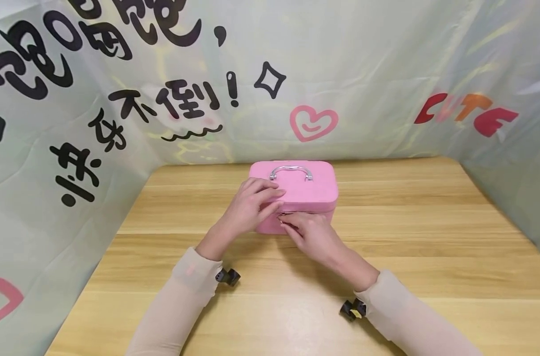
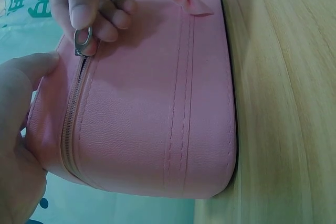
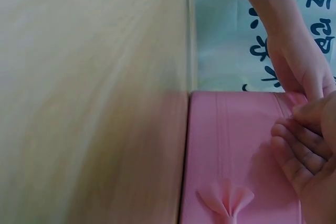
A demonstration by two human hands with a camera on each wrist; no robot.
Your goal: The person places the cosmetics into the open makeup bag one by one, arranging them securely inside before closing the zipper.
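A pink zippered case [image 1: 314,190] with a silver handle [image 1: 292,168] on its lid stands upright on the table. My left hand [image 1: 249,205] rests on the lid's left side, its fingers extended across the top and its thumb near the front edge. At the front, my right hand [image 1: 316,236] pinches the metal ring zipper pull [image 2: 79,52] between thumb and fingers. The zipper [image 2: 68,124] runs along the seam below the lid, and its teeth look closed around the near corner. A pink bow [image 2: 191,2] decorates the front face.
The wooden table [image 1: 430,237] extends on both sides of the case. A pale printed cloth [image 1: 376,74] hangs behind it and along the sides. Small black wrist cameras [image 1: 227,277] are attached at both sleeves.
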